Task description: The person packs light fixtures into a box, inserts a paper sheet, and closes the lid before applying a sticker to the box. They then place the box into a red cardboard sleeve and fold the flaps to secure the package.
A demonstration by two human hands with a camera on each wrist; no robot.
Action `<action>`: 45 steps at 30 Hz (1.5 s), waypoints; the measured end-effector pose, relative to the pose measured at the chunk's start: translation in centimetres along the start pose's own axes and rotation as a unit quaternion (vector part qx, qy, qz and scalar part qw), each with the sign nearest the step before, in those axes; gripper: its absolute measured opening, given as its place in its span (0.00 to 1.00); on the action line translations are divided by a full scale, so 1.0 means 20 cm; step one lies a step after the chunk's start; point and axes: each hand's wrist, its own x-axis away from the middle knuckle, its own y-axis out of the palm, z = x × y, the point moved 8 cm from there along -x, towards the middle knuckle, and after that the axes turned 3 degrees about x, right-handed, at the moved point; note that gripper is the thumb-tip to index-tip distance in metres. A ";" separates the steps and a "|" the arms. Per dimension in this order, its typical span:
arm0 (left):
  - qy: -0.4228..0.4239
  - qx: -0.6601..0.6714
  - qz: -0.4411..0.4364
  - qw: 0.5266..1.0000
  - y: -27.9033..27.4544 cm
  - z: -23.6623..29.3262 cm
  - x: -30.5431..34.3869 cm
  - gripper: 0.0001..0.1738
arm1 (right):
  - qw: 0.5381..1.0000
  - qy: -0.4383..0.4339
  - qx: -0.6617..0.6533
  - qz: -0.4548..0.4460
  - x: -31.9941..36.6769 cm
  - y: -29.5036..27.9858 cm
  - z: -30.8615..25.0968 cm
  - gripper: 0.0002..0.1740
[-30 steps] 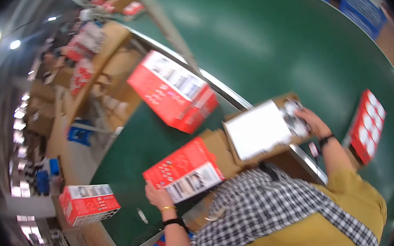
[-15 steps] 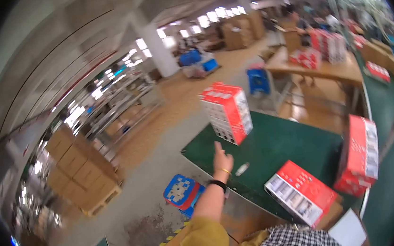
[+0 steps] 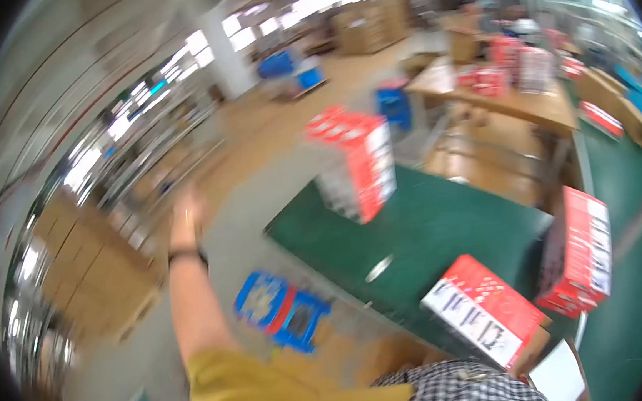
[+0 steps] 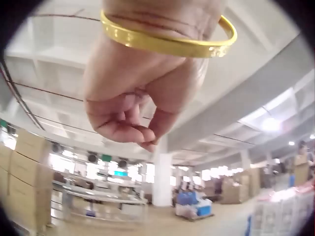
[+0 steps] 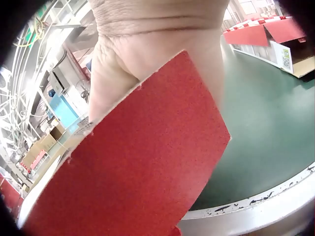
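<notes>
My left hand (image 3: pixel 190 207) is held out left of the green table (image 3: pixel 424 225), in the air and blurred. The left wrist view shows that hand (image 4: pixel 140 96) with fingers curled in and thumb against the fingertips, nothing visible in them. A red flap (image 5: pixel 142 157) covers the fingers of my right hand (image 5: pixel 160 56), so its grip is hidden; the head view does not show this hand. Near my apron lies a red and white box (image 3: pixel 486 308), with a white sheet (image 3: pixel 558 375) in a carton beside it.
A red and white box (image 3: pixel 356 162) stands at the table's far left corner, another (image 3: pixel 577 253) at the right. A small white item (image 3: pixel 378 268) lies between. A blue stool (image 3: pixel 281 310) stands left of the table; stacked cartons (image 3: pixel 87 262) stand farther left.
The head view has swung left from the work at the table. My left hand has left the lying box and moved outward past the table's edge; its extended finger is now curled in.
</notes>
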 end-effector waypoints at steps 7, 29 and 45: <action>0.135 0.600 -0.517 0.595 0.89 2.08 1.18 0.13 | 0.989 0.001 -0.135 0.063 -0.33 -0.55 0.50 0.34; 0.558 0.301 -0.517 0.575 0.77 3.85 3.11 0.43 | 0.966 -0.116 -0.192 0.131 -0.28 -0.44 0.49 0.22; 0.554 0.305 -0.499 0.593 0.77 3.85 3.12 0.20 | 0.975 -0.050 -0.132 0.173 -0.12 -0.35 0.44 0.28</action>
